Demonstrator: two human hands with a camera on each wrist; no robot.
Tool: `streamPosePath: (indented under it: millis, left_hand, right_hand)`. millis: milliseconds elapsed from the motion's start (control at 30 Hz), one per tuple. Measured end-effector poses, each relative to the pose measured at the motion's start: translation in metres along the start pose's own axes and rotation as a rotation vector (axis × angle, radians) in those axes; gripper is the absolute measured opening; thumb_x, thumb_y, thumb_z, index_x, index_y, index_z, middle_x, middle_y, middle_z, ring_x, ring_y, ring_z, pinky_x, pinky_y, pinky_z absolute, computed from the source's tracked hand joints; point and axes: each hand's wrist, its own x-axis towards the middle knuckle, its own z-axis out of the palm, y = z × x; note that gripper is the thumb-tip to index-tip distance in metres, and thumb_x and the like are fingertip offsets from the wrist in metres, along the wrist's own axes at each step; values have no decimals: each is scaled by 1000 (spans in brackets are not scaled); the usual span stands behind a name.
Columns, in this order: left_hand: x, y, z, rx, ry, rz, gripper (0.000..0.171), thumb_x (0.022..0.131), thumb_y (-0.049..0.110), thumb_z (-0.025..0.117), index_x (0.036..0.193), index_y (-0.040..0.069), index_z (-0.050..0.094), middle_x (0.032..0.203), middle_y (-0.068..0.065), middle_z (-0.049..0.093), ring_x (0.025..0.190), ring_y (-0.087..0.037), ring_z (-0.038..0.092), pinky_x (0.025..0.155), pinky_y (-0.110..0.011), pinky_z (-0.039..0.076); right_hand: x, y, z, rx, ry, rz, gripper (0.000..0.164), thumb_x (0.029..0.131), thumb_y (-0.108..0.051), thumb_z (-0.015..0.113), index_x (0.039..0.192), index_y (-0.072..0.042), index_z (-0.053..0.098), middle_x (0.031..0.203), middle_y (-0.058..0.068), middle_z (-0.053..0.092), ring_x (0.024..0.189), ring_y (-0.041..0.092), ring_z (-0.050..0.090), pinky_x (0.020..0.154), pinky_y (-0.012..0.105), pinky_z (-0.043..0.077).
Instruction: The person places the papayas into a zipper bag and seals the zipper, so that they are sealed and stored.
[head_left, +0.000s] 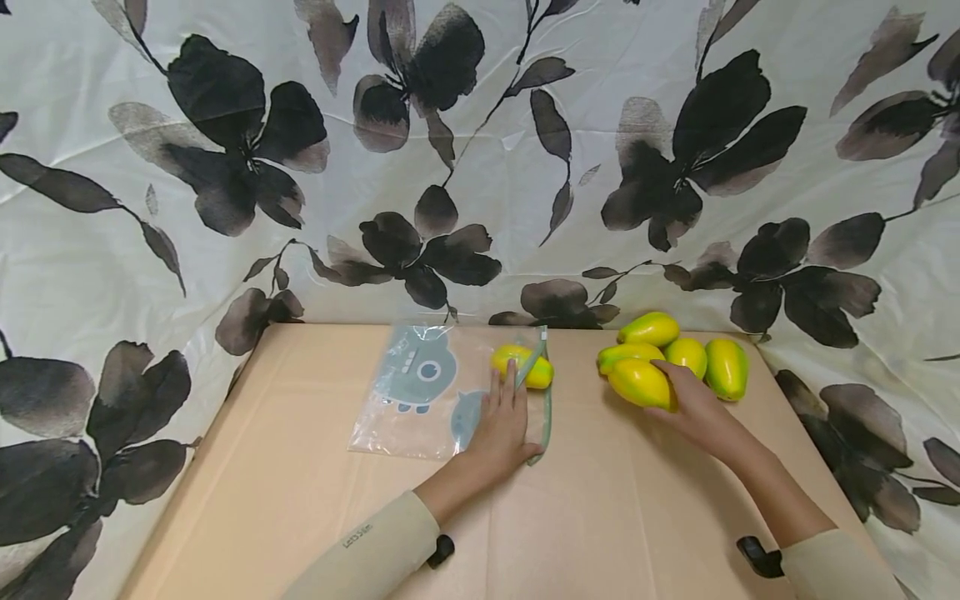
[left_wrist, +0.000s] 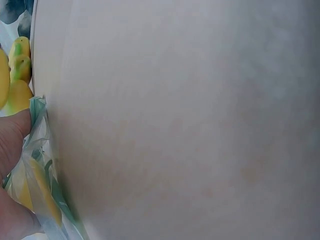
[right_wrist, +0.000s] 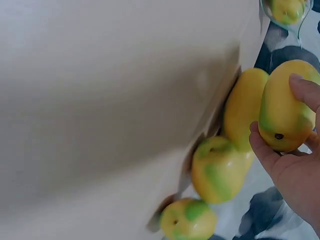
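Looking through the head camera, I had a floral cloth (head_left: 525, 271) spread behind and around a pale tabletop (head_left: 285, 517), whose flat surface let everything rest without much risk of rolling. Left of its middle, near the far edge, a clear zip bag (head_left: 367, 425) with blue-grey cartoon figures lay flat, its green-edged mouth (head_left: 549, 421) turned right; I judged that this set the opening on the side nearest the loose fruit.

The left hand (head_left: 498, 429) lay across the bag, fingers stretched and slightly spread, thumb at the mouth's near corner. It gripped no fruit; I took its pressure as a way to stop the film from sliding. The right hand (head_left: 697, 412) had its fingers curled round a yellow-green mango (head_left: 636, 383), parted only as wide as the fruit, with the thumb opposing the others, a hold that seemed suited to a smooth, rounded skin.

Four loose mangoes (head_left: 726, 368) clustered beside that one at the far right of the tabletop, probably close enough to steady one another. I could not tell whether the held fruit touched them. One bagged mango (head_left: 540, 379) lay just inside the mouth, beneath a green strip (head_left: 531, 360), its weight likely helping to keep the plastic down.
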Motion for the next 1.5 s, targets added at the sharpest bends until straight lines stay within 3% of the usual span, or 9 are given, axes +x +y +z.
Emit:
streamPosePath:
  millis: [533, 833, 1200, 1500]
  left_hand:
    - [-2, -2, 0, -4, -11, 5, 117, 77, 48, 88, 161, -4, 25, 173, -20, -12, 159, -47, -1, 119, -64, 32]
    - [-5, -2, -1, -7, -5, 12, 116, 78, 47, 88, 161, -5, 25, 172, -20, -13, 158, -47, -1, 119, -65, 31]
    - [-4, -2, -1, 9, 6, 21, 114, 78, 47, 88, 160, -5, 27, 172, -20, -13, 158, -47, 1, 119, -64, 31]
    - [-4, -1, 0, 39, -3, 22, 111, 79, 49, 87, 159, -3, 30, 172, -19, -13, 159, -46, 0, 118, -64, 32]
  right_hand:
    - [39, -29, 19, -1, -85, -110, 75, 87, -9, 82, 147, 9, 40, 145, 29, 52, 135, 46, 50, 113, 63, 39]
    - [51, -41, 28, -45, -148, -80, 76, 89, -15, 82, 148, 7, 40, 146, 28, 53, 135, 46, 51, 113, 62, 40]
    - [55, -48, 28, -72, -141, -98, 74, 90, -18, 80, 149, 4, 41, 144, 31, 51, 133, 49, 51, 111, 64, 42]
    - [61, -59, 35, -109, -177, -78, 74, 92, -14, 78, 152, 5, 39, 134, 33, 52, 121, 45, 57, 104, 61, 49]
